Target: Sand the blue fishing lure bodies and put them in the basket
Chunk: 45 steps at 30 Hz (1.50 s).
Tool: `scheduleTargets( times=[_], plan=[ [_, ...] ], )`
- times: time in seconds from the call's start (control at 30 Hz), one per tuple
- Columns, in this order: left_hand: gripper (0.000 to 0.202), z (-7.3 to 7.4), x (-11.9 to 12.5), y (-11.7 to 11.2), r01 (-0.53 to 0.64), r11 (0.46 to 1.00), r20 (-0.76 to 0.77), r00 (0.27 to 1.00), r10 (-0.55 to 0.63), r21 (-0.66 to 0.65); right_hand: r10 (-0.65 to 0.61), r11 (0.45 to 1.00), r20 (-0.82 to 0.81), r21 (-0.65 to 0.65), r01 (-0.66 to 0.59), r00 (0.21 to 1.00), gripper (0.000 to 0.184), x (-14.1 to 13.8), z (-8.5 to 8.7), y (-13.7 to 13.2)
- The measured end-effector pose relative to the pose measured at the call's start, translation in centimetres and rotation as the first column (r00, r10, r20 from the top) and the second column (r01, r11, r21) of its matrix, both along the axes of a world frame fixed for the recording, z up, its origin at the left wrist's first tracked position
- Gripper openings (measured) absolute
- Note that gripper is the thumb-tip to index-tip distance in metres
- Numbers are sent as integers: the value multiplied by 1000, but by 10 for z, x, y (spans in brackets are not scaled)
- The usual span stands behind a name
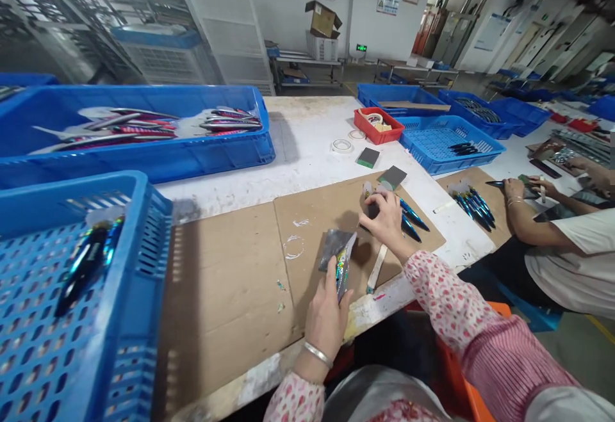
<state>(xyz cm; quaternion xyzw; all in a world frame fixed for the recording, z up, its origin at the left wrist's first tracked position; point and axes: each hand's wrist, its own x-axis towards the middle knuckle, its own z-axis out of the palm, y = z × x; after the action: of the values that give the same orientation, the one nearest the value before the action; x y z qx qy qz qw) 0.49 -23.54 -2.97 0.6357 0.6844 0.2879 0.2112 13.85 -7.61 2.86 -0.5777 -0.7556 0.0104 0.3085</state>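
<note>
My left hand (327,313) is closed around a shiny fishing lure (342,269) with holographic sides and a pale, pointed end tilted up. Beneath the lure lies a grey sheet (331,244), perhaps sandpaper. To the right, my right hand (384,218) has its fingers bent and pinched over a dark piece, mostly hidden, that I cannot make out. Beside that hand, blue fishing lures (412,218) with clear lips rest on the cardboard (235,281). A flat whitish stick (377,268) lies between my hands near the table edge.
Two dark sanding blocks (368,157) sit ahead, near a tape roll (341,146) and a red bin (379,126). Blue crates (144,185) stand at left, holding lures. Another blue basket (446,143) is at right, where a co-worker's hands (514,189) work beside more lures.
</note>
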Motion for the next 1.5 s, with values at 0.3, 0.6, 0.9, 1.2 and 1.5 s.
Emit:
scheduleTargets(
  times=[0.3,0.6,0.9,1.2,1.5],
  plan=[
    [57,6,-6,4,-119,990,-436,897,72,-82,84,991,33,-105,-80,996,23,-21,-14,-14],
    [58,6,2,6,-109,984,-548,836,13,-143,162,965,51,-215,-148,985,23,-20,-21,-13],
    [57,8,4,6,-100,983,-579,816,-6,-151,226,941,61,-273,-201,972,22,-21,-19,-13],
    [55,9,3,5,-97,982,-571,821,-12,-160,270,939,108,-250,-236,957,23,-19,-15,-13],
    [57,15,2,5,-88,974,-543,838,-40,-208,284,943,155,-227,-245,946,24,-19,-12,-10]
  ],
)
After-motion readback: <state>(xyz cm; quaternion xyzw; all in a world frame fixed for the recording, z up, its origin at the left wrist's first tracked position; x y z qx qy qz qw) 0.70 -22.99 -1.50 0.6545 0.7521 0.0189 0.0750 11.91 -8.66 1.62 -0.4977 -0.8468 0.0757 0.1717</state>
